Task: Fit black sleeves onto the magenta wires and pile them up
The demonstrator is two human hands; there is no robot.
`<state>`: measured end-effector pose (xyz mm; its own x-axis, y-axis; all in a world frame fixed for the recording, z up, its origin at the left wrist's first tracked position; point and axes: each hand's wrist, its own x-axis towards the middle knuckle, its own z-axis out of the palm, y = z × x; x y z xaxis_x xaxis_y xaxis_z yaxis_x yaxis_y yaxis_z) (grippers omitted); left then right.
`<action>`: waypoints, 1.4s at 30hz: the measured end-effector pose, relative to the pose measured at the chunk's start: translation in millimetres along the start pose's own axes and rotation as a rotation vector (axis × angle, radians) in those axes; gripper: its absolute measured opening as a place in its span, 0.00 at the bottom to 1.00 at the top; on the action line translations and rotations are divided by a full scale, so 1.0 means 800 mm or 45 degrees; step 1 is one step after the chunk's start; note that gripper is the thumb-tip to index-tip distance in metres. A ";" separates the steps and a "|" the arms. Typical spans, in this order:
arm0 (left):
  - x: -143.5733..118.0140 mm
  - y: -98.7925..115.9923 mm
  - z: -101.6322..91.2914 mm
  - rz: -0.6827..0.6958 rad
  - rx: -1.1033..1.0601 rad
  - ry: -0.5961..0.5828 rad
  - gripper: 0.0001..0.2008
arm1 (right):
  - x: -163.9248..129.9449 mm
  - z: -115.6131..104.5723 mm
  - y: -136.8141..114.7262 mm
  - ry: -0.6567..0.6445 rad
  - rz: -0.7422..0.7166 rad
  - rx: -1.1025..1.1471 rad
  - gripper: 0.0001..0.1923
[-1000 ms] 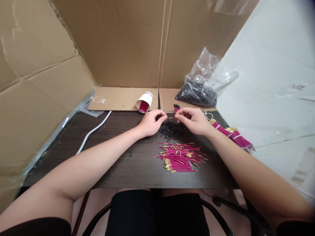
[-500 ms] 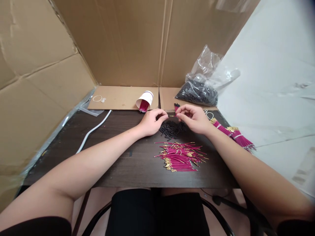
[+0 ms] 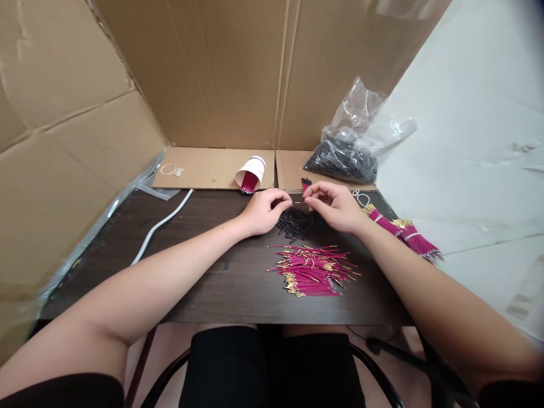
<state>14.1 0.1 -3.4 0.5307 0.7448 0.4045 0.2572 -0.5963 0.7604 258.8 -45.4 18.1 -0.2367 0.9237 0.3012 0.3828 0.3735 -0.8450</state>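
My right hand (image 3: 334,205) pinches a thin magenta wire (image 3: 300,203) between thumb and forefinger, its gold tip pointing left. My left hand (image 3: 267,211) is closed in a pinch at that tip; whatever lies between its fingertips is too small to make out. Just below both hands spreads a pile of short black sleeves (image 3: 294,225). Nearer the table's front edge lies a heap of magenta wires (image 3: 312,271) with gold ends. Behind my right fingers, partly covered, sits a bunch of black-tipped magenta wires (image 3: 306,184).
A white paper cup (image 3: 254,166) lies on its side with magenta wires inside. A clear bag of black sleeves (image 3: 342,158) rests at the back right. Tied wire bundles (image 3: 410,238) lie beyond my right forearm. A pale cable (image 3: 159,226) crosses the dark table (image 3: 191,294) at left.
My left fingertips have shifted slightly right, closing the small gap to the wire's gold tip. My right hand keeps its pinch on the wire.
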 end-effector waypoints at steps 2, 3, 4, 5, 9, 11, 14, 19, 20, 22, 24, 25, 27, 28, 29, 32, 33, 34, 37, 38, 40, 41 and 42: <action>-0.001 0.000 0.000 0.018 0.000 -0.010 0.08 | 0.000 0.002 0.001 -0.010 0.000 0.007 0.11; -0.001 0.000 -0.001 0.027 0.000 -0.015 0.08 | -0.001 0.003 0.001 -0.012 0.001 0.011 0.11; -0.001 0.000 -0.001 0.037 0.001 -0.020 0.08 | -0.001 0.004 0.001 -0.014 0.001 0.014 0.11; -0.002 0.000 -0.001 0.046 0.004 -0.023 0.08 | -0.001 0.005 0.002 -0.014 0.001 0.015 0.11; -0.002 0.002 -0.002 0.063 0.025 -0.025 0.08 | -0.001 0.007 0.003 -0.012 0.017 0.001 0.12; -0.002 0.002 -0.002 0.062 0.038 -0.030 0.09 | -0.001 0.007 0.003 -0.008 0.027 -0.013 0.13; -0.003 0.003 -0.002 0.058 0.059 -0.050 0.09 | -0.001 0.008 0.003 -0.019 0.041 -0.020 0.14; -0.004 0.004 -0.002 0.057 0.073 -0.060 0.09 | -0.002 0.011 0.002 -0.045 0.043 -0.021 0.15; -0.004 0.004 -0.002 0.056 0.077 -0.058 0.09 | -0.002 0.012 0.002 -0.043 0.038 -0.030 0.14; -0.004 0.004 -0.002 0.055 0.088 -0.061 0.09 | -0.003 0.013 0.002 -0.048 0.034 -0.044 0.14; -0.004 0.004 -0.002 0.054 0.090 -0.063 0.09 | -0.003 0.014 0.003 -0.053 0.032 -0.044 0.13; -0.004 0.003 -0.002 0.054 0.088 -0.063 0.09 | -0.003 0.014 0.003 -0.053 0.032 -0.042 0.12; -0.003 0.003 -0.002 0.056 0.084 -0.061 0.09 | -0.003 0.012 0.003 -0.052 0.029 -0.043 0.12; -0.003 0.003 -0.002 0.054 0.084 -0.058 0.09 | -0.003 0.011 0.003 -0.057 0.023 -0.060 0.12; -0.003 0.003 -0.002 0.049 0.085 -0.054 0.08 | -0.003 0.008 0.003 -0.070 0.013 -0.095 0.12; -0.003 0.003 -0.002 0.015 0.090 -0.046 0.08 | -0.003 -0.003 0.001 -0.118 -0.035 -0.279 0.12; -0.003 0.003 -0.002 0.008 0.091 -0.045 0.08 | -0.003 -0.006 0.001 -0.125 -0.052 -0.338 0.12; -0.003 0.003 -0.002 0.007 0.091 -0.043 0.07 | -0.003 -0.010 0.000 -0.124 -0.062 -0.377 0.12; -0.004 0.002 -0.001 0.024 0.090 -0.034 0.07 | -0.002 -0.016 0.002 -0.144 -0.049 -0.391 0.12; -0.004 0.002 -0.001 0.031 0.094 -0.036 0.07 | -0.002 -0.016 0.002 -0.161 -0.038 -0.384 0.12; -0.004 0.001 -0.001 0.051 0.108 -0.053 0.07 | -0.002 -0.017 0.002 -0.202 -0.042 -0.396 0.12; -0.005 0.001 -0.001 0.065 0.116 -0.066 0.07 | -0.002 -0.017 0.001 -0.220 -0.065 -0.419 0.11; -0.005 0.001 -0.001 0.082 0.124 -0.080 0.07 | -0.002 -0.016 -0.001 -0.235 -0.100 -0.456 0.11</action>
<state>11.8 -3.2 -4.0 0.5973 0.6858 0.4158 0.2964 -0.6705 0.6801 270.6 -46.0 24.0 -0.4214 0.8727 0.2466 0.6364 0.4783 -0.6052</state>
